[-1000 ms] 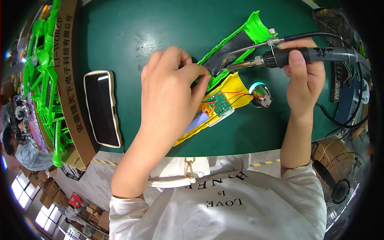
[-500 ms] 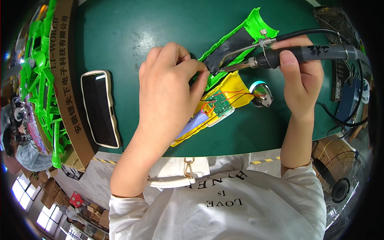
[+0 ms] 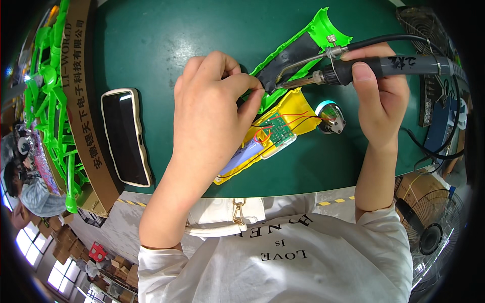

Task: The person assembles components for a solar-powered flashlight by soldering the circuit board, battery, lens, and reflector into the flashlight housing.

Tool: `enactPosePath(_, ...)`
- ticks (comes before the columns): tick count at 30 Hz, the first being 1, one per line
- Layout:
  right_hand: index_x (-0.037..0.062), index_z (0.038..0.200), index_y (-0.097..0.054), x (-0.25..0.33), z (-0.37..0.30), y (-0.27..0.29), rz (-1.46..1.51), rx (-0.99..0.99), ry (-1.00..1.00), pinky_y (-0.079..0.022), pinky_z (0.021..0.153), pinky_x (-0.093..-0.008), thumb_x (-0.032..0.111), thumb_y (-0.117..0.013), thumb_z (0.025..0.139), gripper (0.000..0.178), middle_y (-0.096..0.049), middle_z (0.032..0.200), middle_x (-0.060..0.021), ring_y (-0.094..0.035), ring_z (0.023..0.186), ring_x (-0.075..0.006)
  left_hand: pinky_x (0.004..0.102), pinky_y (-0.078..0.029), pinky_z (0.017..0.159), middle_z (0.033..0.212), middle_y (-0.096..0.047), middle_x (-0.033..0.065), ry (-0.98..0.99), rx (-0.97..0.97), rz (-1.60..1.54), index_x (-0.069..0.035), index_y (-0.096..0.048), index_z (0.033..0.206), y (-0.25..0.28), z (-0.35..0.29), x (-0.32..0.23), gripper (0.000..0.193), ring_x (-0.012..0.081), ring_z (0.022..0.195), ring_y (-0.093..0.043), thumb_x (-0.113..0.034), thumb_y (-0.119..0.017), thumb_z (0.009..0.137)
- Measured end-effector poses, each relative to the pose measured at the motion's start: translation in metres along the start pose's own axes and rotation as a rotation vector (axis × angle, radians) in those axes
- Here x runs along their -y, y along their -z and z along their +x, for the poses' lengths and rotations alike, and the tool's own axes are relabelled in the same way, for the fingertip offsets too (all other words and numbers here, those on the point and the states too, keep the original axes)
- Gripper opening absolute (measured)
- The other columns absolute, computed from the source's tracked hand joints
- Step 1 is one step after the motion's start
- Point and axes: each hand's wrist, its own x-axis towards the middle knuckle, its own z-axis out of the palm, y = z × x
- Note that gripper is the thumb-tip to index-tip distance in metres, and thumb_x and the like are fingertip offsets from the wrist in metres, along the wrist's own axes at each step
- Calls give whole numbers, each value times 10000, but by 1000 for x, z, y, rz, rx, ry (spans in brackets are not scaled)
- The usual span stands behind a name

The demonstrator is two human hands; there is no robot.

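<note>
My right hand (image 3: pixel 381 101) grips a soldering iron (image 3: pixel 369 70) fitted with a metal solder-feed tube (image 3: pixel 303 62). Its tip points left and meets the near end of a green plastic half-shell (image 3: pixel 323 29) lined with a black sheet (image 3: pixel 299 53). Right by the tip, the thumb and forefinger of my left hand (image 3: pixel 206 108) are pinched together; whatever sits between them is hidden. Just nearer me lies a yellow half-shell (image 3: pixel 299 107) holding a green circuit board (image 3: pixel 281 132) and a lilac cylindrical battery (image 3: pixel 243 157). Red and black wires run from it to a small round motor-like part (image 3: pixel 331 120).
A phone in a pale case (image 3: pixel 124 136) lies on the green table (image 3: pixel 151 30), left of my arm. Beyond it stands a cardboard box (image 3: pixel 83 101) with green plastic parts (image 3: pixel 50 86). Black cables (image 3: pixel 439 154) and a fan (image 3: pixel 429 237) are at the right.
My left hand and the yellow half-shell have shifted up very slightly. The soldering iron stays at nearly the same spot on the green half-shell.
</note>
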Motion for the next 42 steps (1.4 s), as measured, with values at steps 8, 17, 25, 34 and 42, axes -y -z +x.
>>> enactPosePath(8, -23, 873, -543, -8, 7, 0, -60, 27, 127, -300, 542, -153, 48, -459, 820, 122, -509, 809, -15, -392, 620, -25, 309, -382, 660, 725, -475, 41, -23, -23, 25, -37, -634, 716, 2, 8, 0, 118, 207, 719, -445, -45, -671, 605)
enactPosePath(17, -13, 884, -527, -3, 3, 13, 26, -202, -32, -353, 568, -193, 80, -540, 814, 117, -511, 743, -37, -451, 649, -72, 354, -367, 636, 757, -490, 64, -22, 25, -24, -49, -596, 648, 5, 13, -2, 50, 255, 745, -461, -75, -636, 663)
enactPosePath(25, -6, 999, -488, -6, -1, 11, 424, -419, -157, -419, 688, -203, 10, -545, 805, 202, -538, 939, -70, -519, 830, -95, 339, -386, 728, 790, -523, 49, 32, 41, -48, -43, -630, 709, 20, 2, -16, 87, 229, 798, -482, -64, -667, 634)
enactPosePath(34, -24, 964, -493, -1, 1, 11, 407, -395, -149, -423, 785, -254, 18, -524, 816, 157, -525, 976, -90, -518, 895, -127, 321, -393, 739, 807, -531, 54, 52, 21, -83, -34, -634, 727, 18, 1, -8, 87, 225, 804, -482, -53, -658, 645)
enactPosePath(42, -18, 927, -514, -1, 3, 13, 315, -466, -37, -386, 580, -163, 41, -547, 808, 137, -533, 856, -39, -468, 673, -36, 325, -388, 753, 832, -537, 61, 56, 13, -106, -26, -628, 740, 15, 2, -6, 90, 228, 834, -476, -57, -652, 659)
